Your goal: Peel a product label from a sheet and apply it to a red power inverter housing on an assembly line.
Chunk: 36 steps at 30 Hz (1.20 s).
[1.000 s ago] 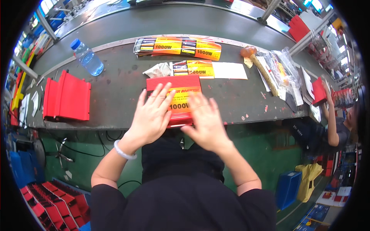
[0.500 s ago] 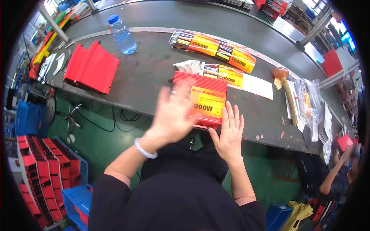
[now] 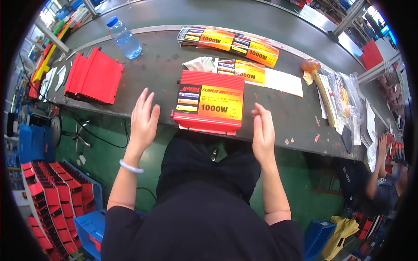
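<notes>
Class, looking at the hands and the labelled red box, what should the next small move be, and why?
Probably bring the left hand and right hand inward to hold the red box by its sides: both are empty and apart from it, one on either side, and its label appears flat.

A plastic bottle with a blue cap sits on the left part of the dark bench; toward the right lies a mallet with an amber head and wooden handle, just beside crumpled clear plastic. On the green floor, at lower right, a blue bin sits beside something yellow and creased
</notes>
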### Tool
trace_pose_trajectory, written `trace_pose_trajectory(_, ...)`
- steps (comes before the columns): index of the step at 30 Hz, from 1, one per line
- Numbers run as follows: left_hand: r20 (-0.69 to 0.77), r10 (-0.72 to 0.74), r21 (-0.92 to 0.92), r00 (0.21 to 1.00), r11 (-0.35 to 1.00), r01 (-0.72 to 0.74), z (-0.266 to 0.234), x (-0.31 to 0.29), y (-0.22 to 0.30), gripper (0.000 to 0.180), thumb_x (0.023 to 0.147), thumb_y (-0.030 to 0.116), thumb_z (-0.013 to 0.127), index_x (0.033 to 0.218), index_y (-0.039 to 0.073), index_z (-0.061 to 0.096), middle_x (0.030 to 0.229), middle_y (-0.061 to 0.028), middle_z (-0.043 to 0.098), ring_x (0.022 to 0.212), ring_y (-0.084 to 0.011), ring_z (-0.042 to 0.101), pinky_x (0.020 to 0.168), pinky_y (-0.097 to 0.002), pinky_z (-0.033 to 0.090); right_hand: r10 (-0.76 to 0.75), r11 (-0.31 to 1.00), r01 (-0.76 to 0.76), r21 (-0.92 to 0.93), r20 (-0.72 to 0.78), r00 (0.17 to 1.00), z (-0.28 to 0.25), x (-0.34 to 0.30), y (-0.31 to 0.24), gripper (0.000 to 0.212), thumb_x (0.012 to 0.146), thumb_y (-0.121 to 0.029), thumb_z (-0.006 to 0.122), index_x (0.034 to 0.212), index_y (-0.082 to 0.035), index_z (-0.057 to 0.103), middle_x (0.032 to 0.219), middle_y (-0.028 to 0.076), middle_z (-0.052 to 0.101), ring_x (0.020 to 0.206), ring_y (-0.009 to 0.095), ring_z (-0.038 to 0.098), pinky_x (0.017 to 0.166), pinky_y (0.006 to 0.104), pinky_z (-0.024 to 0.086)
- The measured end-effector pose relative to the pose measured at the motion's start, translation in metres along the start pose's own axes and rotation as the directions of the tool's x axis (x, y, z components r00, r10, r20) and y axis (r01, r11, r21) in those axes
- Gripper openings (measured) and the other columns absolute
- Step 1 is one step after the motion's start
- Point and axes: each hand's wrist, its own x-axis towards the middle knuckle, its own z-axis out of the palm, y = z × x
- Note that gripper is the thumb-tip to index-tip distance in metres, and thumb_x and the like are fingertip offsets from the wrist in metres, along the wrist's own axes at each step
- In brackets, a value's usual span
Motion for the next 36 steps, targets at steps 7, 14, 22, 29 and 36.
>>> trace_pose_trajectory(7, 0.146, -0.012, -0.313, 0.989, 0.948, 0.057, 0.043, 0.032, 0.027, 0.055, 0.102, 0.042, 0.039, 0.116, -0.007, 0.059, 0.124, -0.0228, 0.053, 0.118, -0.0365, 0.050, 0.103, -0.0387, 0.037, 0.249, 0.942, -0.175, -0.287, 0.246, 0.937, 0.019, 0.038, -0.002, 0.058, 0.101, -0.042, 0.041, 0.134, 0.005, 0.045, 0.120, 0.023, 0.052, 0.118, 0.037, 0.051, 0.099, 0.0391, 0.041)
trace_pose_trajectory(14, 0.279, -0.036, -0.838, 0.960, 0.479, 0.262, 0.038, 0.015, 0.062, 0.065, 0.104, 0.045, 0.035, 0.145, -0.005, 0.033, 0.140, -0.0127, 0.048, 0.127, -0.0160, 0.044, 0.107, -0.0296, 0.033, -0.110, 0.988, 0.110, -0.103, 0.010, 0.994, 0.018, 0.017, 0.010, 0.059, 0.103, -0.042, 0.038, 0.138, 0.005, 0.036, 0.127, 0.023, 0.048, 0.121, 0.036, 0.049, 0.106, 0.0382, 0.035)
trace_pose_trajectory(22, 0.263, 0.176, -0.797, 0.949, 0.593, 0.112, 0.028, 0.037, 0.105, 0.070, 0.091, 0.006, 0.063, 0.149, -0.002, 0.026, 0.140, -0.0114, 0.046, 0.123, -0.0154, 0.048, 0.103, -0.0297, 0.041, 0.055, 0.938, -0.069, 0.341, 0.050, 0.997, -0.009, 0.015, -0.013, 0.073, 0.089, -0.014, 0.066, 0.144, 0.006, 0.021, 0.130, 0.019, 0.050, 0.122, 0.023, 0.048, 0.104, 0.0349, 0.039)
trace_pose_trajectory(29, 0.433, 0.343, -0.841, 0.834, 0.485, 0.238, 0.037, 0.058, 0.118, 0.071, 0.093, 0.002, 0.054, 0.153, 0.002, 0.016, 0.152, -0.0111, 0.033, 0.132, -0.0147, 0.038, 0.108, -0.0313, 0.035, 0.083, 0.896, -0.079, 0.437, 0.009, 0.996, -0.043, 0.009, 0.011, 0.059, 0.099, -0.015, 0.050, 0.146, 0.006, 0.021, 0.139, 0.018, 0.044, 0.130, 0.023, 0.040, 0.109, 0.0335, 0.031)
trace_pose_trajectory(36, 0.555, 0.435, -0.831, 0.709, 0.339, 0.442, 0.053, 0.081, 0.144, 0.060, 0.098, 0.013, 0.049, 0.153, 0.006, 0.025, 0.151, -0.0096, 0.035, 0.135, -0.0179, 0.037, 0.102, -0.0302, 0.037, 0.188, 0.768, -0.156, 0.621, 0.013, 0.982, -0.087, 0.004, 0.030, 0.055, 0.103, -0.017, 0.043, 0.148, 0.004, 0.021, 0.146, 0.013, 0.037, 0.136, 0.019, 0.032, 0.112, 0.0309, 0.026)
